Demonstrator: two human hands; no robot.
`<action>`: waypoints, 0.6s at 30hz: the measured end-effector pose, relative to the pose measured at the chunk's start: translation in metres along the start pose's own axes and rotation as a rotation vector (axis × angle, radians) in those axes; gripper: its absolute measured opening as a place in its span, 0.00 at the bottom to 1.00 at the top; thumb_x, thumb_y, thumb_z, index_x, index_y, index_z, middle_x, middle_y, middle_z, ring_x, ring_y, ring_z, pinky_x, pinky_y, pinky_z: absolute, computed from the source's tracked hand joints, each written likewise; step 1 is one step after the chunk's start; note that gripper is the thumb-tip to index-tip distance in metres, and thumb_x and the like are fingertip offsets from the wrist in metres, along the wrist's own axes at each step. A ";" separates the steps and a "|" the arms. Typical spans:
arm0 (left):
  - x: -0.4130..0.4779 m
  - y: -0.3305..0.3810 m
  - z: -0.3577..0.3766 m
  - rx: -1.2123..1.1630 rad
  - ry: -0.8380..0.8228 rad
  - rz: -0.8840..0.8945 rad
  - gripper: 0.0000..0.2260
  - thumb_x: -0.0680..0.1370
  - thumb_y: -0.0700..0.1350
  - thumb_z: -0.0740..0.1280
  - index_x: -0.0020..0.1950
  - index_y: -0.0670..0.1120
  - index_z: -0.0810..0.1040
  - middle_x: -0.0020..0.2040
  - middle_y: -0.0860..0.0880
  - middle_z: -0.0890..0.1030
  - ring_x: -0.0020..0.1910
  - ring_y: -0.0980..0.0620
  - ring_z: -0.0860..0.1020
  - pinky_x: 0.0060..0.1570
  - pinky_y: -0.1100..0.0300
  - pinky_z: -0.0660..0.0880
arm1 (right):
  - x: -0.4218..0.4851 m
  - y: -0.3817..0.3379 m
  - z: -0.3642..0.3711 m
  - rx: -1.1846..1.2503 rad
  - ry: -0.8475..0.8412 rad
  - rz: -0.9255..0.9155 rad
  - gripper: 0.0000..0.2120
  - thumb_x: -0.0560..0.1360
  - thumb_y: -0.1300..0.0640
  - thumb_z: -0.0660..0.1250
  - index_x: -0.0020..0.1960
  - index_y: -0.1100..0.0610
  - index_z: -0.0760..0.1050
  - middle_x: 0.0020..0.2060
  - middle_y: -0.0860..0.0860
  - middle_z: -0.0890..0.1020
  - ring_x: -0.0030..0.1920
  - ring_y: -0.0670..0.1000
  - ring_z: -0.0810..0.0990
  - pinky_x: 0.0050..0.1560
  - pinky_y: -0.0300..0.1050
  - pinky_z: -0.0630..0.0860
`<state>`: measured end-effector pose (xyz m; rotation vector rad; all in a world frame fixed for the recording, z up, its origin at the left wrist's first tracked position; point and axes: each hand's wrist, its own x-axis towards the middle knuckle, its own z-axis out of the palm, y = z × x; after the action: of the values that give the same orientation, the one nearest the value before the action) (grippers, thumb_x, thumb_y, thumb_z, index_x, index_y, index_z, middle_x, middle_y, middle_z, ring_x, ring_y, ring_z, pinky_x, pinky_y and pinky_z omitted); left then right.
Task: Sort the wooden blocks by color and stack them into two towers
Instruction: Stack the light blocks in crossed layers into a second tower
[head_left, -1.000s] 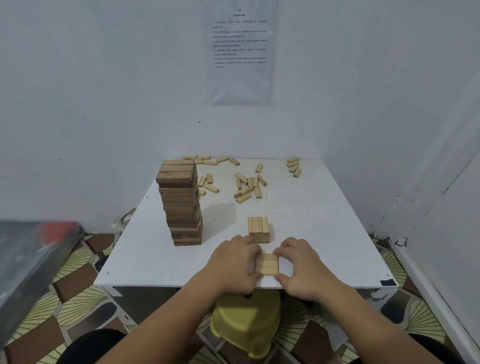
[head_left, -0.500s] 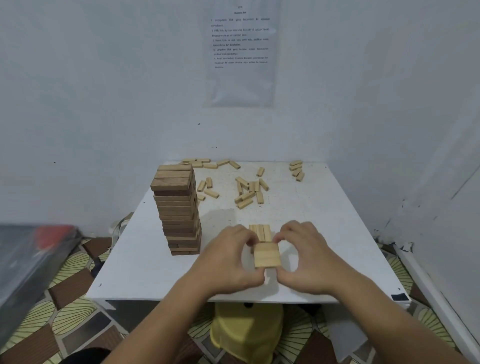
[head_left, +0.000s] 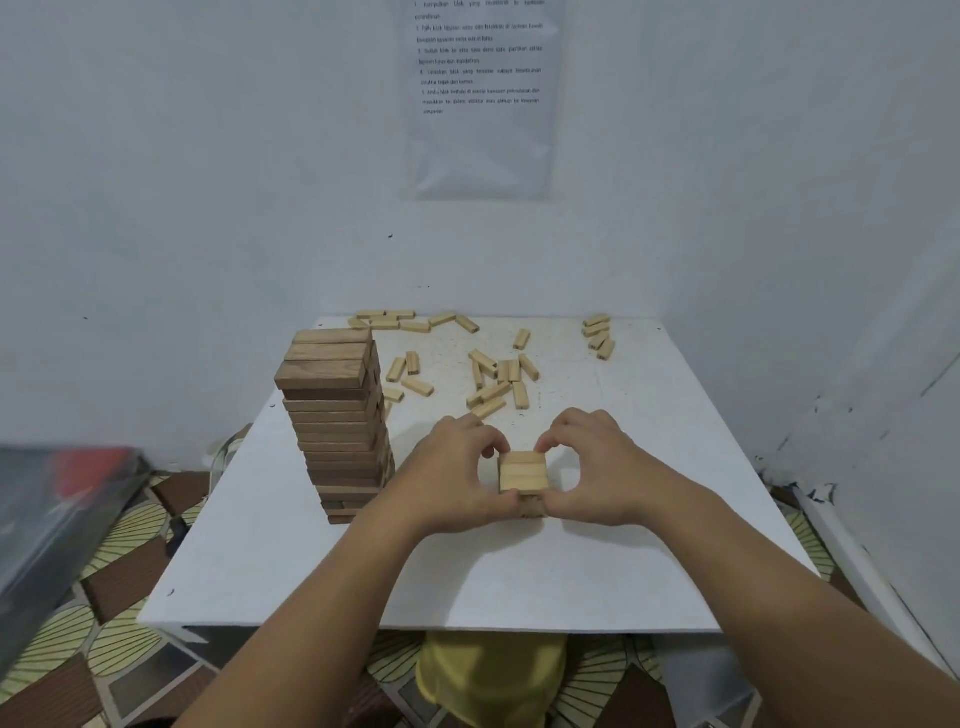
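A tall tower of dark brown blocks (head_left: 337, 426) stands on the left part of the white table (head_left: 519, 582). Right of it, in the table's middle, sits a low stack of light blocks (head_left: 523, 472), its top layer of three lying crosswise on the layer below. My left hand (head_left: 447, 478) and my right hand (head_left: 597, 467) grip that top layer from either side, thumbs at the near edge and fingertips at the far edge. Several loose light blocks (head_left: 498, 376) lie scattered toward the table's far side, with another small group (head_left: 598, 335) at the far right.
White walls close the table in behind and on the right, with a printed sheet (head_left: 480, 93) on the back wall. A yellow stool (head_left: 488, 675) shows under the table's near edge. A dark blurred object (head_left: 52, 530) lies at the left over the patterned floor.
Both hands lifted a set of three light blocks from the table's near edge and carried it forward onto the light layer in the middle. The camera tilted slightly.
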<state>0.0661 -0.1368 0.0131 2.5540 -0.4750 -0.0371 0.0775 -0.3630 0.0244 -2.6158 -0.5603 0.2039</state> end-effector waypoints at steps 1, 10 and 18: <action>0.000 -0.001 0.000 0.000 -0.004 -0.004 0.27 0.65 0.69 0.72 0.59 0.58 0.78 0.53 0.61 0.73 0.56 0.58 0.69 0.57 0.52 0.75 | 0.001 0.001 0.001 -0.002 -0.005 -0.003 0.29 0.64 0.33 0.72 0.62 0.42 0.74 0.56 0.36 0.70 0.62 0.44 0.64 0.65 0.51 0.71; 0.002 -0.002 0.001 -0.009 -0.026 -0.042 0.30 0.63 0.72 0.70 0.60 0.59 0.78 0.53 0.61 0.73 0.56 0.58 0.69 0.57 0.51 0.75 | 0.008 0.005 0.003 0.006 -0.033 0.004 0.28 0.64 0.36 0.71 0.62 0.41 0.72 0.56 0.35 0.69 0.61 0.43 0.63 0.64 0.51 0.72; -0.001 -0.001 0.000 -0.023 -0.040 -0.039 0.31 0.63 0.74 0.69 0.59 0.59 0.77 0.54 0.61 0.73 0.57 0.60 0.70 0.58 0.51 0.75 | 0.007 0.006 0.005 0.024 -0.034 0.013 0.24 0.66 0.40 0.72 0.60 0.41 0.72 0.55 0.38 0.71 0.60 0.45 0.65 0.63 0.50 0.73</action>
<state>0.0657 -0.1358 0.0121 2.5442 -0.4377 -0.1075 0.0847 -0.3634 0.0168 -2.5974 -0.5499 0.2585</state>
